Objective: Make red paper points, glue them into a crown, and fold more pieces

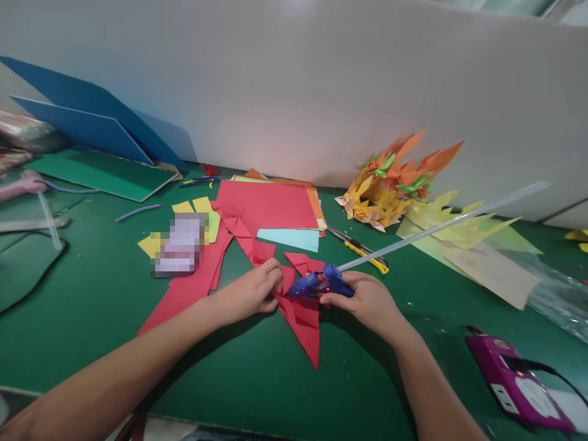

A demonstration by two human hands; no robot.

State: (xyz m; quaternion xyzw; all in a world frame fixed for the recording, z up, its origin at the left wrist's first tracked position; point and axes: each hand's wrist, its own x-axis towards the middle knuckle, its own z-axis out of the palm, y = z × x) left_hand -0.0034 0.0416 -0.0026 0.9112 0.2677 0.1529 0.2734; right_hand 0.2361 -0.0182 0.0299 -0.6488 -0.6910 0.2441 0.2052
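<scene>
My right hand (pixel 374 300) is closed around the handle of a blue hot glue gun (pixel 337 283), whose small red light is lit. A long clear glue stick (pixel 441 226) juts from the back of the gun, slanting up to the right. The nozzle points left, at or just above a folded red paper piece (pixel 307 334). My left hand (pixel 257 288) pinches that piece at its left side, with the fingertips partly hidden. More folded red paper (pixel 239 226) lies beyond my left hand.
Beyond my hands lie red paper sheets (pixel 271 205) and a yellow utility knife (pixel 374 260). An orange and yellow paper-flower wreath (pixel 390 190) stands at the back right. A blurred-out phone-like object (pixel 180 245) sits left. A purple power strip (pixel 517 380) with a cable is near right.
</scene>
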